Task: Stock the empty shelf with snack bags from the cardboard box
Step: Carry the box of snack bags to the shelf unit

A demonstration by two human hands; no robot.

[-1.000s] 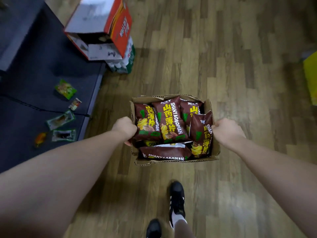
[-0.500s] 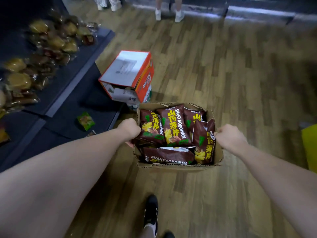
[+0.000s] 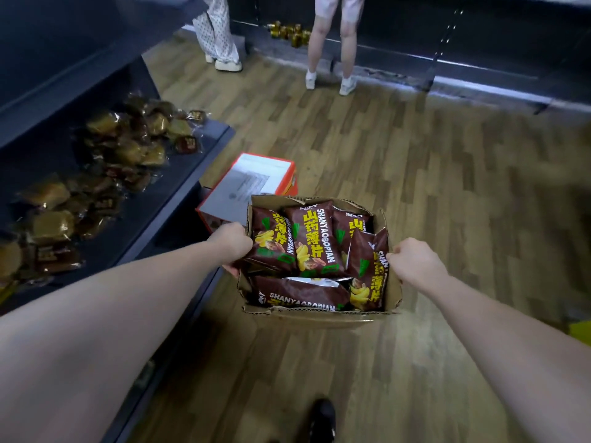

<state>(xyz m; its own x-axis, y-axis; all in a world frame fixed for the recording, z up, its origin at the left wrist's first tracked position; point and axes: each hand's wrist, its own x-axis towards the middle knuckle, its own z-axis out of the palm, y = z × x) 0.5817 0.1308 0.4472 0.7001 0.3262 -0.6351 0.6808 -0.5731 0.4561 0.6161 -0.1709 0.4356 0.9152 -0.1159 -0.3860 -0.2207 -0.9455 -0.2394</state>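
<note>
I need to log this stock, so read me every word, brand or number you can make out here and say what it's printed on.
"SHANYAOBOPIAN": on the upright brown snack bag in the brown cardboard box.
"SHANYAOBOPIAN": on the brown snack bag lying flat at the box's near side.
"SHAN": top of the tilted right-hand brown bag; the rest is unclear.
Yellow Chinese characters on the bags: too blurred to read reliably.
White sheet on the orange-edged white box: too blurred.
</note>
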